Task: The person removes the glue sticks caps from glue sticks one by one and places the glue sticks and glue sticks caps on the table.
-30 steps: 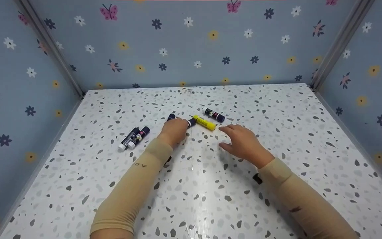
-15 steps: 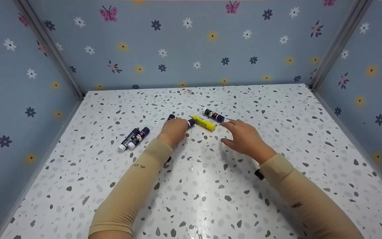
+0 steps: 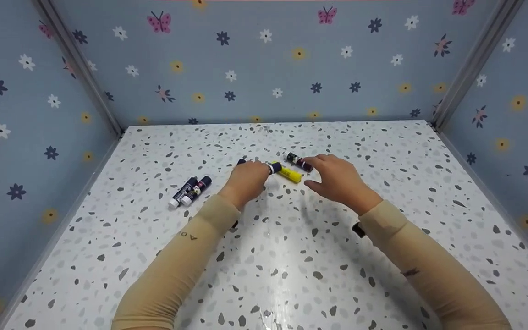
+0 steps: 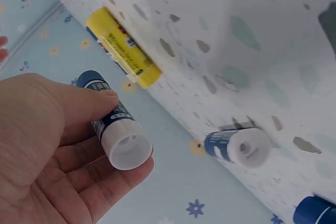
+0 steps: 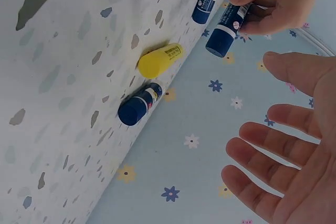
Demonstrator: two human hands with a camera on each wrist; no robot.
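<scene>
In the head view my left hand [image 3: 248, 181] grips a navy glue stick [image 3: 274, 168] with a white base [image 4: 128, 148], thumb on one side and fingers curled under it; the left wrist view shows it off the table. Just beyond its cap lies a yellow glue stick [image 3: 291, 175], partly covered. My right hand [image 3: 339, 181] has its fingers spread, holding nothing. Its fingertips overlap the cap end of another navy glue stick [image 3: 297, 161] in the head view, but the right wrist view shows that stick [image 5: 140, 104] apart from them. One more navy stick [image 3: 241, 162] is mostly hidden behind my left hand.
Two navy glue sticks with white bases, one [image 3: 183, 192] beside the other [image 3: 198, 189], lie together left of my left hand. The speckled white table [image 3: 287, 256] is bounded by a flowered blue back wall [image 3: 245, 59] and side panels.
My left hand has lifted slightly with its glue stick, whose cap now overlaps the yellow one in view. My right hand has moved forward to the far-right navy stick. The camera has shifted a little.
</scene>
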